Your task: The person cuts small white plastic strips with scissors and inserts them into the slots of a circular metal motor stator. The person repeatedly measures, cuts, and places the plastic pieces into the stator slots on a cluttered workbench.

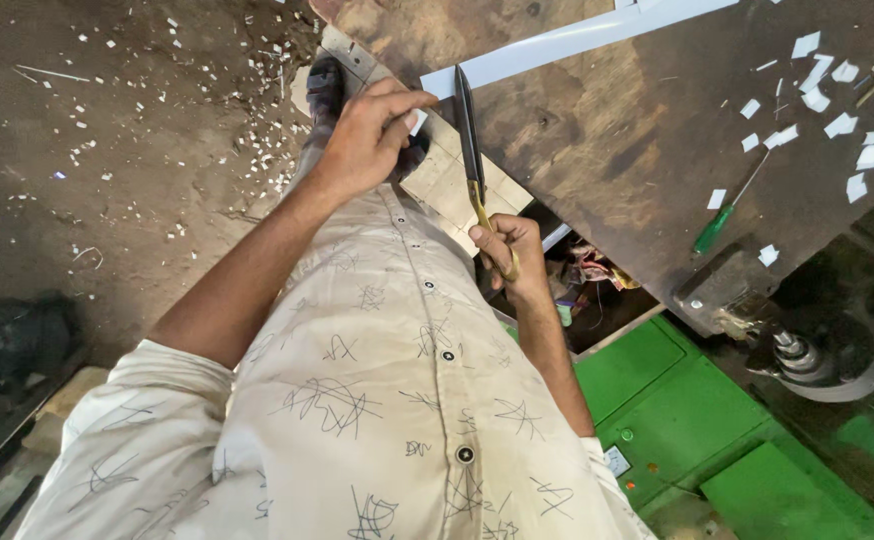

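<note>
- Holding the scissors by the yellow handles, our right hand is closed around them at the edge of the wooden table.
- Our left hand pinches the white strip lying on that table, fingers closed beside the blades.
- We think the blades could nick the left fingertips, because they sit so near.

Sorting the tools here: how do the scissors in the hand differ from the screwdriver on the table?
The scissors are held by the right hand; the screwdriver lies untouched. The scissors have dark blades and yellowish handles; the screwdriver has a green handle and a thin shaft. The scissors sit at the table edge by the white strip; the screwdriver lies among paper scraps. Both lie aslant.
</note>
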